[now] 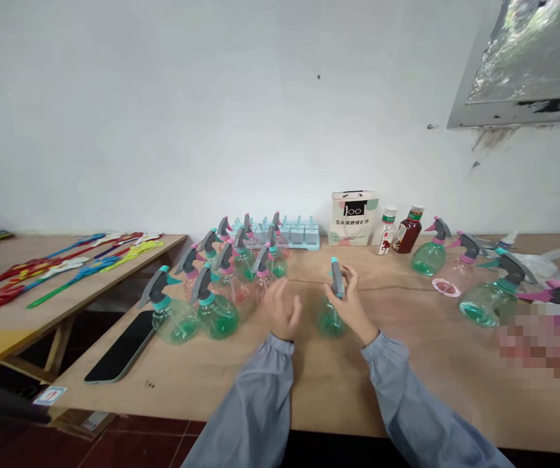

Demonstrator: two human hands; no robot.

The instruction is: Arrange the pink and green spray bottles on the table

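Green spray btl (331, 320) is standing upright, 3 o'clock of my spread L hand (281, 308); nearer R hand (350, 303) is pinching its head (337, 281).

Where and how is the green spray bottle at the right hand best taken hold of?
Probably by the slim grey sprayer head of the green spray bottle, from the right, where the right hand is. The bottle stands upright, and its head is much narrower than the rounded body.
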